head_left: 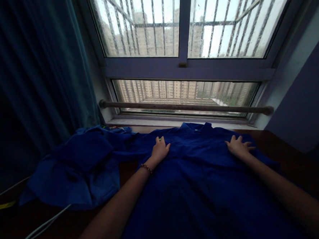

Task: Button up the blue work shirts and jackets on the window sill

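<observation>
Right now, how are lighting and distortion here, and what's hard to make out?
Head view: backlit, upper window panes bright, curtain very dark at lower left; head view: blue shirt darkens toward the bottom edge, folds faint there, left hand and right hand dim but distinct; head view: window frame sides splay upward, likely wide-angle perspective.

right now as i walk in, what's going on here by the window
A person has both bare hands on a blue garment spread over a dark surface, its collar toward the window. The left hand rests near one shoulder, though whether it grips the fabric is unclear; the right hand lies near the other with fingers spread. More blue cloth is bunched to the left, near a curtain.
</observation>
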`<state>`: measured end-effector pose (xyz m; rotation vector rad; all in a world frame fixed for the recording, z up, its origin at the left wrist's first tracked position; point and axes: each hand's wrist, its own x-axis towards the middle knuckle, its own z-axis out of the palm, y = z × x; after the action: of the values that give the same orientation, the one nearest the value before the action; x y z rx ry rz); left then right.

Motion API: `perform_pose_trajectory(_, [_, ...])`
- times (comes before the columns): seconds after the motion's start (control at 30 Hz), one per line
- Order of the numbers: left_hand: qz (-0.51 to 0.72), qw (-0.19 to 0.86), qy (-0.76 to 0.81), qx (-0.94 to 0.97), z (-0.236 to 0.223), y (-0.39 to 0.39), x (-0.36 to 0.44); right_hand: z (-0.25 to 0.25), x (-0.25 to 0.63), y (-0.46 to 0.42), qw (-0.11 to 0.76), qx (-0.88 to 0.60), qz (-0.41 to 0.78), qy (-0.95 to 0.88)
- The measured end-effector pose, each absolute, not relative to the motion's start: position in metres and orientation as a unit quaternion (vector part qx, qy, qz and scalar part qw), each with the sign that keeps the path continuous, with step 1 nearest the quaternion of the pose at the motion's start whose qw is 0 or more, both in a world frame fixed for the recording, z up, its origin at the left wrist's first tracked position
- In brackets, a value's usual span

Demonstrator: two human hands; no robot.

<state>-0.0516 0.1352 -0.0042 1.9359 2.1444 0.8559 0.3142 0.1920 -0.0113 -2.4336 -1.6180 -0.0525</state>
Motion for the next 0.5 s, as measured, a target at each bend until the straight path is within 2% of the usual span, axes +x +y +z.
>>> perform_pose_trajectory(0.1, [0.22, 0.038, 0.721, 0.656, 0.023, 0.13, -0.063, -0.031, 0.305, 0.159, 0.1, -0.825, 0.014, -0.556])
perform_pose_trajectory(0.23, [0.154, -0.029, 0.741, 0.653, 0.076, 0.121, -0.121, -0.046, 0.313, 0.139, 0.111, -0.812, 0.013, -0.573])
perform_pose_trajectory(0.4, [0.062, -0.017, 0.907, 0.417, 0.11, 0.089, -0.213, -0.047, 0.315, 0.141, 0.115, -0.808, 0.005, -0.577])
perform_pose_trajectory(0.5, [0.094, 0.004, 0.94, 0.327, 0.103, 0.072, -0.249, -0.045, 0.313, 0.141, 0.124, -0.807, -0.002, -0.577])
